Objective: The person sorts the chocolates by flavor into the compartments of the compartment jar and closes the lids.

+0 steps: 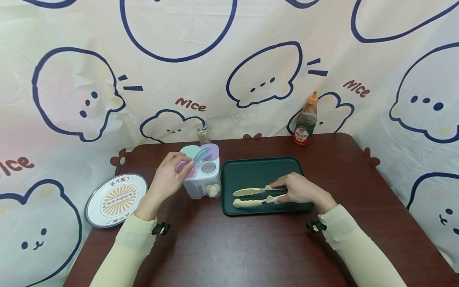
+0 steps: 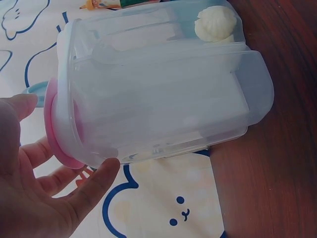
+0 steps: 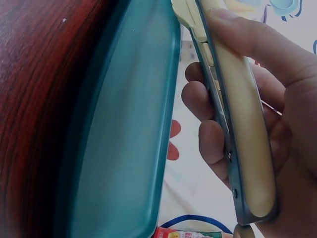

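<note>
A clear multi-compartment seasoning box (image 1: 195,187) with coloured round lids stands left of centre on the table. My left hand (image 1: 168,175) is spread over its pink lid (image 2: 48,124), the thumb touching the raised light-blue lid (image 1: 201,154). Beside that lid is an uncovered round opening (image 1: 208,167). A whitish, bun-like lump (image 2: 216,24) shows through the wall low in the box. My right hand (image 1: 299,188) grips tongs (image 3: 242,129) with pale yellow tips, spread apart above a dark green tray (image 1: 258,169). Nothing sits between the tips.
At the left edge lies a white patterned plate (image 1: 94,207). A small glass shaker (image 1: 203,135) stands behind the box. A sauce bottle (image 1: 306,121) with an orange cap is at the back right. Printed cloth (image 1: 265,24) hangs behind the brown table (image 1: 222,255).
</note>
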Demonstrator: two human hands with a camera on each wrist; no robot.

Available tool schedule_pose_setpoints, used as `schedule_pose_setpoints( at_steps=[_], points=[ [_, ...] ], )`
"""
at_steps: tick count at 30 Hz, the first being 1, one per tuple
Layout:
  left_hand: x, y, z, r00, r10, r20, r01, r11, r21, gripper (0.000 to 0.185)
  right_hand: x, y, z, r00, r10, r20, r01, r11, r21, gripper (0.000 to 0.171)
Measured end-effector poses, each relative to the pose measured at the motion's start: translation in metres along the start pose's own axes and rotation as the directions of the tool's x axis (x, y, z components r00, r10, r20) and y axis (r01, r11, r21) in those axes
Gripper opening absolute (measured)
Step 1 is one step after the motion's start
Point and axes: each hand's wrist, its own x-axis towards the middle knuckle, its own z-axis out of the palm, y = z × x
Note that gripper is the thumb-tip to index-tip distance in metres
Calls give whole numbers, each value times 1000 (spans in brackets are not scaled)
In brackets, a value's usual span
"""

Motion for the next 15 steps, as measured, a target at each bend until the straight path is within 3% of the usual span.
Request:
schedule_pose_setpoints(
  at_steps=[15],
  points=[
    [0,0,0,1000,11,-4,-11,1000,-4,52,-1,4,5,1000,-3,16,3,1000,-8,46]
  ],
)
